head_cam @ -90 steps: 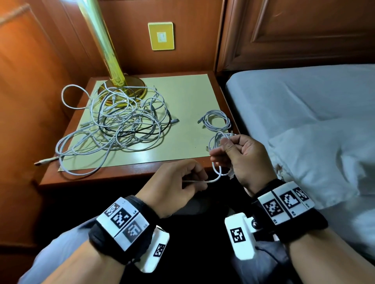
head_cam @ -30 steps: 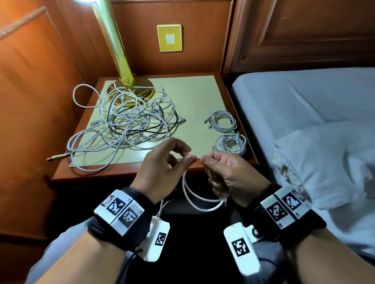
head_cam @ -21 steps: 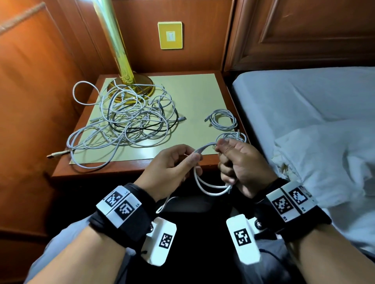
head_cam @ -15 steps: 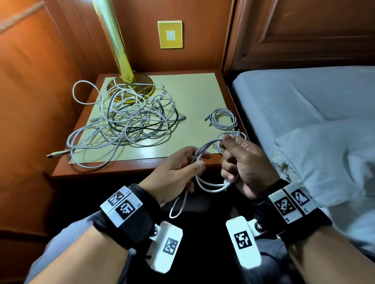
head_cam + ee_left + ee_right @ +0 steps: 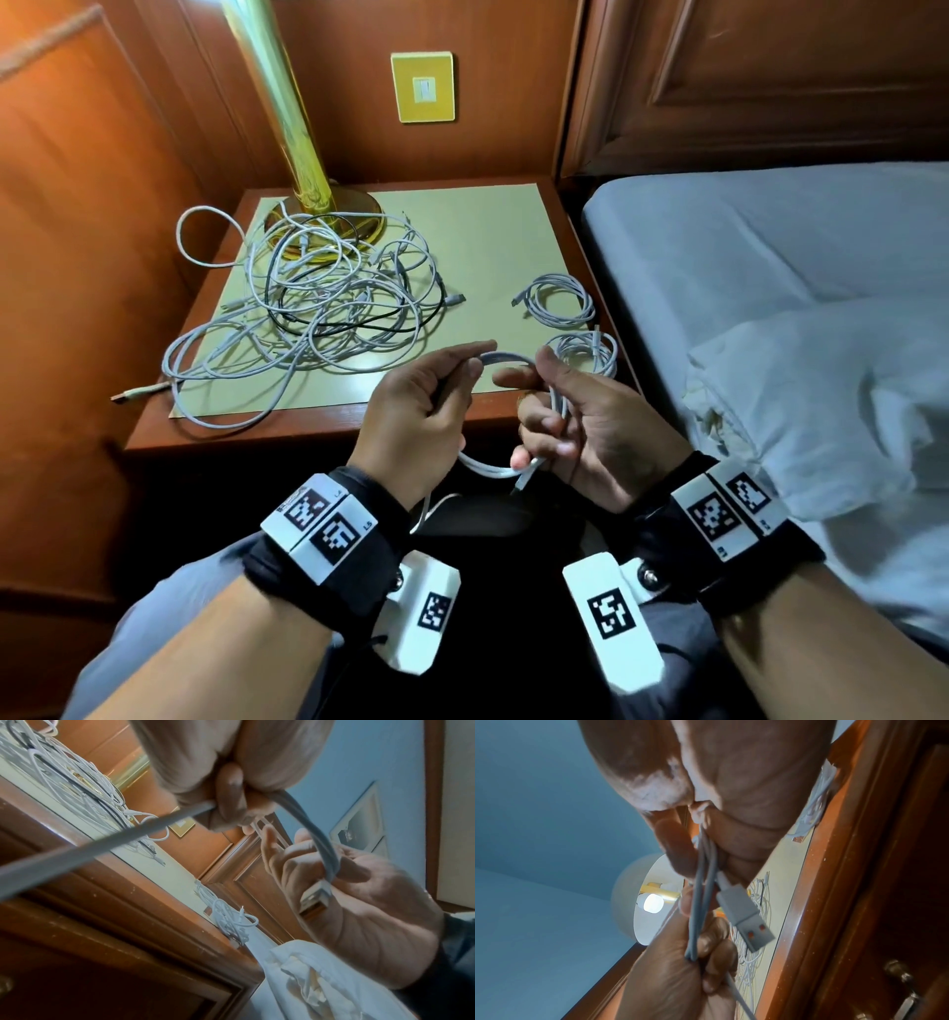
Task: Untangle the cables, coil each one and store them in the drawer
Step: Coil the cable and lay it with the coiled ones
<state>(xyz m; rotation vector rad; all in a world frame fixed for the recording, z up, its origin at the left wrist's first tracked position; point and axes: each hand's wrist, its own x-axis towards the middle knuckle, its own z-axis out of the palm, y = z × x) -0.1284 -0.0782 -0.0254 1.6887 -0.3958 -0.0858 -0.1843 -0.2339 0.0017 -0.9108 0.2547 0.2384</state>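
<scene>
Both hands' fingers clamped on white cable (image 5: 506,358); apparently two loops; USB plug (image 5: 745,915) dangling.

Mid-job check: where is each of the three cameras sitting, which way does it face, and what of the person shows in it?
Head: above, facing down at the nightstand; left hand and right hand coil a white cable.
Left wrist: under the left hand, facing up and across at the right palm and the USB plug.
Right wrist: under the right hand, facing up past the plug to the lamp.
All three views show both hands and the cable.
</scene>
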